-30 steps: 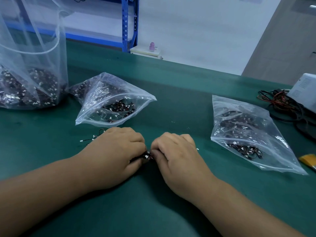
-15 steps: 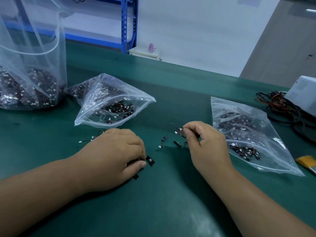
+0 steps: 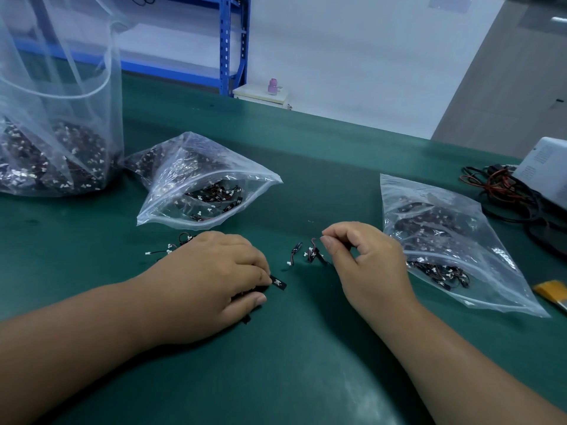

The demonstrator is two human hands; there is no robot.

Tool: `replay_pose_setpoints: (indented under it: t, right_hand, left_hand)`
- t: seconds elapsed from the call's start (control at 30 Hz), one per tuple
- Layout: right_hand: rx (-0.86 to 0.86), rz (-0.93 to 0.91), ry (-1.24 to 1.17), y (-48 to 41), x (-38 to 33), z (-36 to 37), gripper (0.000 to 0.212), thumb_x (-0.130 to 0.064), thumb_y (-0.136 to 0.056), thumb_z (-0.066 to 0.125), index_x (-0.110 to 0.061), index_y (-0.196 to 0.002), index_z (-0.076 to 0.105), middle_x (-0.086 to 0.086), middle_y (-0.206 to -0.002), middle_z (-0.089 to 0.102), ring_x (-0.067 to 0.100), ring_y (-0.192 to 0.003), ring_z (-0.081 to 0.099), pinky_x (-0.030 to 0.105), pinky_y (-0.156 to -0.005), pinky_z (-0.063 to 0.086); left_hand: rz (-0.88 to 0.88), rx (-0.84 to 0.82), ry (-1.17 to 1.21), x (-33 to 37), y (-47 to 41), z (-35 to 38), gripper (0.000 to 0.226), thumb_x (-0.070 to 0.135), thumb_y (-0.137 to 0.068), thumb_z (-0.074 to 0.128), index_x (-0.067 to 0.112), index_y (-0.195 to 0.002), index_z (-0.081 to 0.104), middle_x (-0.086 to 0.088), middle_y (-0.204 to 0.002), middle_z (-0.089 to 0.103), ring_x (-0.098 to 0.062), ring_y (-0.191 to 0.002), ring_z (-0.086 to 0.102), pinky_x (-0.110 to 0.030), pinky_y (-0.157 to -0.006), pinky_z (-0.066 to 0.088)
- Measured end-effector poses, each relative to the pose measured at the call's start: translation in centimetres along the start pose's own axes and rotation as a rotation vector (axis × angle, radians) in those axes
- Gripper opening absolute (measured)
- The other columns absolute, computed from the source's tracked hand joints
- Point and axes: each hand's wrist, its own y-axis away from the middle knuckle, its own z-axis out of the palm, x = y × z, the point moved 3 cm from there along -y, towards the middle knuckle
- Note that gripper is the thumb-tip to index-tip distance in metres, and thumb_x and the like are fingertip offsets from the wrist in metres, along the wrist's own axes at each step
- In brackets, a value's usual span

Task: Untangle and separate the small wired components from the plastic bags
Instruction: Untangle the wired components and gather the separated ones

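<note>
Wired components (image 3: 277,282) in a dark clump sit under the left hand (image 3: 208,277), which lies knuckles-up on the green bench (image 3: 306,363). Its grip is curled over them, thumb tucked at the near side, and one black tab sticks out past the fingertips. The right hand (image 3: 365,262) has its grip closed as well: thumb and forefinger pinch the thin wire of a single component (image 3: 313,252), which dangles below the fingertips, while the other fingers are curled in. Whether its lower end touches the bench I cannot tell.

Between the two hands a separated piece (image 3: 295,253) lies flat, apart from both. A few loose ones (image 3: 171,248) lie just behind the left hand. Beyond those sits an open zip bag (image 3: 196,185) with more inside. A second zip bag (image 3: 445,234) lies just right of the right hand, and a tall clear bag (image 3: 55,133), also part-filled, stands at far left. Tangled cables (image 3: 503,191) and a white box (image 3: 543,170) sit at the right edge.
</note>
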Motion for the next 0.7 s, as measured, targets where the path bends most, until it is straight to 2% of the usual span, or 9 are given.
replay_pose_setpoints:
  t: [0.1,0.2,0.3,0.37,0.5,0.6,0.7]
  right_hand:
    - [0.004,-0.033,0.005,-0.1,-0.4,-0.1,0.01,-0.02,-0.09,0.063,-0.024,-0.08,0.063,-0.012,-0.083,0.062,0.01,-0.076,0.058,0.038,-0.071,0.05]
    - [0.012,-0.122,0.039,0.0,-1.3,-0.2,0.012,-0.019,-0.091,0.062,-0.02,-0.08,0.064,-0.013,-0.072,0.059,0.009,-0.071,0.054,0.034,-0.07,0.046]
    - [0.01,-0.196,0.074,0.2,-2.3,0.0,0.012,-0.025,-0.095,0.055,-0.028,-0.084,0.057,-0.014,-0.075,0.059,0.007,-0.072,0.051,0.026,-0.075,0.037]
    - [0.03,-0.198,0.074,0.2,-2.3,0.0,0.011,-0.023,-0.096,0.056,-0.03,-0.087,0.055,-0.013,-0.079,0.058,0.008,-0.074,0.051,0.024,-0.075,0.036]
    - [0.142,-0.029,-0.025,-0.2,-0.6,-0.8,0.01,-0.018,-0.092,0.061,-0.027,-0.087,0.064,-0.017,-0.081,0.06,0.002,-0.08,0.056,0.017,-0.074,0.042]
    - [0.18,0.161,-0.097,-0.4,1.1,-1.0,0.013,-0.02,-0.09,0.062,-0.031,-0.083,0.063,-0.018,-0.081,0.063,0.006,-0.076,0.059,0.022,-0.07,0.045]
    - [0.199,0.257,-0.112,-0.6,1.9,-1.1,0.014,-0.021,-0.086,0.063,-0.033,-0.078,0.063,-0.018,-0.079,0.064,0.007,-0.074,0.059,0.022,-0.069,0.045]
  left_hand:
    - [0.001,0.009,0.009,-0.1,0.0,0.1,0.032,0.049,-0.094,0.046,0.034,-0.11,0.069,0.022,-0.113,0.061,-0.006,-0.106,0.058,-0.038,-0.091,0.05]
    - [-0.006,0.002,0.031,-0.1,0.0,0.1,0.036,0.053,-0.095,0.045,0.036,-0.122,0.062,0.02,-0.123,0.057,-0.008,-0.111,0.055,-0.037,-0.094,0.048]
    - [-0.009,-0.003,0.027,-0.1,0.0,0.1,0.041,0.056,-0.095,0.044,0.036,-0.128,0.058,0.019,-0.127,0.055,-0.009,-0.114,0.054,-0.036,-0.095,0.047]
    - [-0.001,-0.009,0.016,-0.1,0.0,0.1,0.039,0.057,-0.095,0.044,0.036,-0.122,0.063,0.019,-0.122,0.057,-0.009,-0.111,0.055,-0.038,-0.094,0.048]
    - [0.027,-0.01,-0.013,0.1,-0.1,0.0,0.037,0.055,-0.094,0.042,0.035,-0.107,0.07,0.021,-0.11,0.063,-0.008,-0.105,0.059,-0.04,-0.09,0.05]
    - [0.04,-0.011,-0.016,0.1,0.0,0.1,0.037,0.053,-0.095,0.043,0.034,-0.108,0.071,0.022,-0.111,0.064,-0.007,-0.106,0.06,-0.037,-0.091,0.05]
    - [0.057,-0.014,-0.021,0.0,0.0,0.2,0.037,0.052,-0.095,0.043,0.033,-0.109,0.072,0.023,-0.113,0.064,-0.006,-0.107,0.059,-0.036,-0.091,0.049]
